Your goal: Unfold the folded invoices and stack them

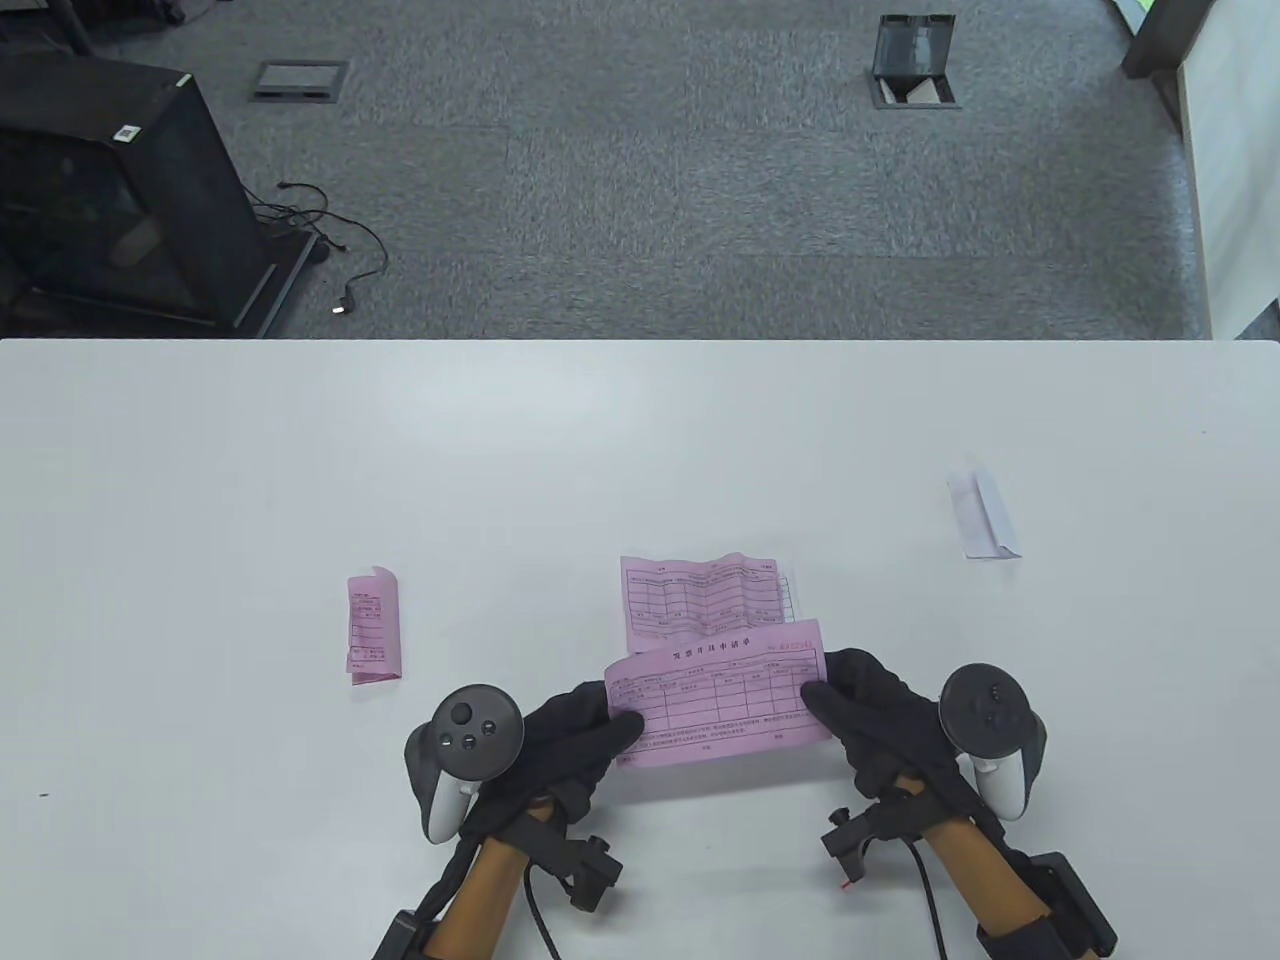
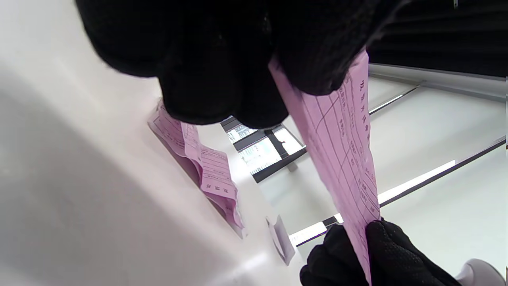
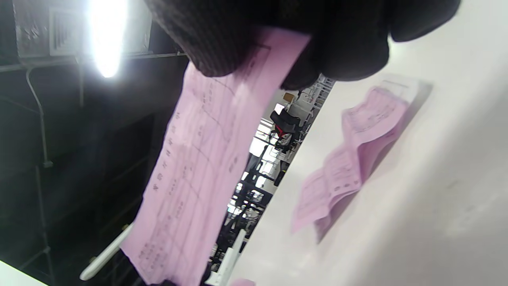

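Both hands hold one unfolded pink invoice (image 1: 722, 705) stretched flat above the table near its front edge. My left hand (image 1: 590, 735) pinches its left end and my right hand (image 1: 850, 715) pinches its right end. The sheet also shows in the left wrist view (image 2: 341, 151) and in the right wrist view (image 3: 198, 167). Just beyond it lies a stack of unfolded pink invoices (image 1: 700, 595) with creases, also in the left wrist view (image 2: 206, 171) and the right wrist view (image 3: 349, 155). A folded pink invoice (image 1: 373, 625) lies to the left. A folded white invoice (image 1: 983, 512) lies at the right.
The white table (image 1: 300, 450) ends at a far edge, with grey carpet beyond. A black cabinet (image 1: 110, 190) with a loose cable stands on the floor at the far left.
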Available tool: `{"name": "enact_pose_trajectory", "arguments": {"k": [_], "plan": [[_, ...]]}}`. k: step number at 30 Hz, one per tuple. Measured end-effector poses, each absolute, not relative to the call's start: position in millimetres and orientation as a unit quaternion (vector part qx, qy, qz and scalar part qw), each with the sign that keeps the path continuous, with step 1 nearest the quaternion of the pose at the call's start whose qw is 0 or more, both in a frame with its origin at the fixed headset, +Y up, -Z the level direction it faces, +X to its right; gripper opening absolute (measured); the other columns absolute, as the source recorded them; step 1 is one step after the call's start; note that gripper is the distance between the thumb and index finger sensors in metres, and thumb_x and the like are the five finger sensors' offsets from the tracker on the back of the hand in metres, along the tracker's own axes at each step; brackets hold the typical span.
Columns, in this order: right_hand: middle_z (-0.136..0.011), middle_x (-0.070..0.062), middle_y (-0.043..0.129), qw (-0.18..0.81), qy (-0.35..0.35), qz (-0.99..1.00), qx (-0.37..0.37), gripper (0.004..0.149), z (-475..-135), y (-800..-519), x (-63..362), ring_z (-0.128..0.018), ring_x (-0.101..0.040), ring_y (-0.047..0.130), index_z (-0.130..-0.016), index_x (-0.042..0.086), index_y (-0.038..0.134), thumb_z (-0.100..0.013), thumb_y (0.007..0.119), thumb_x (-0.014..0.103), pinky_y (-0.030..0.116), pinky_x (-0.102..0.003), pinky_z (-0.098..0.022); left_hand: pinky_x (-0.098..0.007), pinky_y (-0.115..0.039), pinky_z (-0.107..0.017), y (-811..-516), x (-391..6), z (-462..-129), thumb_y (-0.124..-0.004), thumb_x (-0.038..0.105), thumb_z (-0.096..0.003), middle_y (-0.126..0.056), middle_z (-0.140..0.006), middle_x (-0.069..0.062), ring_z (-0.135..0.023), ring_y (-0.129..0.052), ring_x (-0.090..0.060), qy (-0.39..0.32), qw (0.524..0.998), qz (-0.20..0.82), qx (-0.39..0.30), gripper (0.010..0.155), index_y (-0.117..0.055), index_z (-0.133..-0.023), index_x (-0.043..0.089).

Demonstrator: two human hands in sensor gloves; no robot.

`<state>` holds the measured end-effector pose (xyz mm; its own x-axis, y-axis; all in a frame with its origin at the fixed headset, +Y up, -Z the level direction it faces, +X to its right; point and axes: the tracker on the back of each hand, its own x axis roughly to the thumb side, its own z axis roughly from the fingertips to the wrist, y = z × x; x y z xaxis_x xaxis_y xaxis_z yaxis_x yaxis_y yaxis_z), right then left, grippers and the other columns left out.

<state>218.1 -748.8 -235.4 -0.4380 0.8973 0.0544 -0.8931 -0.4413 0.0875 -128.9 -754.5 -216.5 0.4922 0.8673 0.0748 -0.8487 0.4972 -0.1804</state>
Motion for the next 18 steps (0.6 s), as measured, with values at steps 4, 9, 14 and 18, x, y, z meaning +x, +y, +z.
{"name": "enact_pose_trajectory", "arguments": {"k": [4, 9, 14, 18], "plan": [[-0.075, -0.005, 0.085, 0.480, 0.032, 0.876, 0.030, 0.034, -237.8, -756.0, 217.0, -0.071, -0.033, 0.084, -0.080, 0.024, 0.073, -0.049, 0.075, 0.037, 0.062, -0.058, -0.063, -0.041, -0.085, -0.042, -754.2, -121.6, -216.5, -0.088, 0.031, -0.0480, -0.103, -0.068, -0.008, -0.057, -0.099, -0.027, -0.054, 0.890, 0.449, -0.056, 0.048, -0.081, -0.092, 0.015], [-0.076, -0.006, 0.085, 0.412, 0.034, 0.910, 0.014, 0.034, -244.7, -753.9, 208.6, -0.073, -0.034, 0.083, -0.081, 0.023, 0.073, -0.049, 0.075, 0.037, 0.060, -0.059, -0.064, -0.040, -0.084, -0.041, -754.7, -115.5, -224.0, -0.089, 0.034, -0.0482, -0.102, -0.067, -0.007, -0.055, -0.098, -0.026, 0.001, 0.922, 0.383, -0.052, 0.058, -0.073, -0.100, 0.013], [-0.080, -0.007, 0.084, 0.345, 0.018, 0.938, 0.008, 0.035, -268.7, -728.9, 197.1, -0.077, -0.036, 0.080, -0.081, 0.023, 0.073, -0.050, 0.075, 0.038, 0.058, -0.060, -0.065, -0.042, -0.081, -0.043, -750.0, -115.3, -247.1, -0.088, 0.032, -0.0496, -0.098, -0.069, -0.009, -0.057, -0.094, -0.028, 0.054, 0.903, 0.419, -0.075, 0.065, -0.063, -0.106, 0.012], [-0.085, -0.008, 0.082, 0.302, 0.008, 0.953, -0.002, 0.035, -290.5, -709.7, 186.5, -0.082, -0.038, 0.077, -0.081, 0.024, 0.074, -0.049, 0.076, 0.038, 0.056, -0.062, -0.066, -0.041, -0.081, -0.044, -734.0, -116.0, -269.6, -0.088, 0.033, -0.0497, -0.097, -0.070, -0.008, -0.058, -0.094, -0.027, 0.076, 0.916, 0.388, -0.065, 0.068, -0.060, -0.108, 0.014]]}}
